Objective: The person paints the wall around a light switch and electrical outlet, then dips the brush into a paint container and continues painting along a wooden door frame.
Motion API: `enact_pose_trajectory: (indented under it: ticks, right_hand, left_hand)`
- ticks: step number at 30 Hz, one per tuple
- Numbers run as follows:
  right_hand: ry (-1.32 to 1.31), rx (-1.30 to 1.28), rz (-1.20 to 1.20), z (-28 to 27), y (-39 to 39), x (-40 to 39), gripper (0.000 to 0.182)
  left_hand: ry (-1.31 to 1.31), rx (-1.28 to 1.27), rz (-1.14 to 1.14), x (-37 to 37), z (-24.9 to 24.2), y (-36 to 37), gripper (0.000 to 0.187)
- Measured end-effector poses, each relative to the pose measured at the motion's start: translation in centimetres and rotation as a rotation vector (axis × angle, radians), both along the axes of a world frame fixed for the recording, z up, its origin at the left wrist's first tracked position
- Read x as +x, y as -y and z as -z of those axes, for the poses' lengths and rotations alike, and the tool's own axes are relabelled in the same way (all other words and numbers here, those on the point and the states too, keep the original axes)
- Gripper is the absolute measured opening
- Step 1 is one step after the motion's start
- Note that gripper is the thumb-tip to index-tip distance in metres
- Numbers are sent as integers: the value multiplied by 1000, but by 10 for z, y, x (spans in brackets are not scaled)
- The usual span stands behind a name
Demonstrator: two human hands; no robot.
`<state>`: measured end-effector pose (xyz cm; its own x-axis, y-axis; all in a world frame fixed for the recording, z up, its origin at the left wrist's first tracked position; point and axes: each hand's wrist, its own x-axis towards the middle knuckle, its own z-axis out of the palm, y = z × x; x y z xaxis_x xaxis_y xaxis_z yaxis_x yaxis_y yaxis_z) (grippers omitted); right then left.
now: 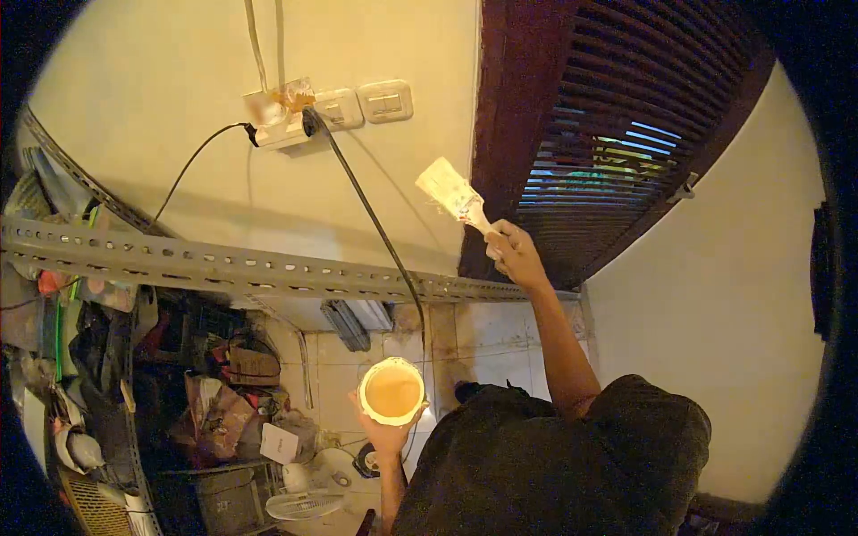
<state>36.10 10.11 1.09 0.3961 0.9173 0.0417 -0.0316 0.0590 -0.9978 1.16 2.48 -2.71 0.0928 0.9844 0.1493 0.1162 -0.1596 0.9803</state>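
Observation:
My right hand [514,253] is closed around the handle of a paintbrush [447,189]. The brush is raised and tilted, its wide pale bristles pointing up and left in front of the cream wall [384,170]. Lower down, my left hand [386,433] is wrapped round a round open paint container [391,391] with a pale, paint-smeared rim and a yellowish-orange inside. Part of the left hand's fingers is hidden behind the container. The brush and the container are well apart.
A perforated metal shelf bar [223,268] crosses between me and the wall. Wall switches [384,101] and a power strip [281,125] with a black cable [362,192] are above. A dark louvred shutter [617,116] stands right; cluttered shelves [206,411] and a fan [304,506] lie left.

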Motion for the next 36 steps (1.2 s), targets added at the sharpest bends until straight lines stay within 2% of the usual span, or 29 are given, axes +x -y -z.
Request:
enact_pose_trajectory:
  ticks: [2,4,6,8,9,11,13,16,18,21,23,26,32,34,36]
  right_hand:
    - [-15,-27,-35,6,-12,1,16]
    - [173,44,-19,10,-23,0,16]
    - [182,-36,-17,3,-30,0,16]
    - [445,61,65,-10,-36,-1,16]
    - [450,61,61,-20,-40,1,16]
    - [651,143,140,-43,-48,5,18]
    - [680,191,160,-59,-60,13,18]
    - [663,265,194,-82,-66,9,11]
    - [519,226,172,-81,-72,12,11]
    - [480,312,189,-65,-79,12,10]
    - [460,279,190,-48,-83,14,10]
    - [453,256,171,-50,-79,12,12]
    - [606,274,199,-84,-84,7,12]
    - [827,304,268,-112,-90,2,16]
    - [869,309,312,-135,-97,-13,18]
  left_hand:
    - [16,-3,9,3,1,-5,88]
    - [84,-72,19,5,5,-7,88]
    - [47,-77,31,4,7,-13,88]
    - [8,-81,45,7,8,-16,89]
    - [54,-94,23,9,8,-17,89]
    - [102,-105,-1,11,4,-20,89]
    - [0,-35,4,12,1,-25,88]
    - [89,-49,-50,17,0,-26,87]
    - [57,-10,-65,13,9,-30,87]
    - [68,-12,-111,14,9,-31,88]
    - [113,-43,-142,13,14,-33,89]
    - [-38,17,-137,6,29,-38,91]
    - [69,-19,-109,14,16,-43,91]
    - [74,-11,-139,18,14,-40,90]
    - [72,8,-125,19,19,-42,89]
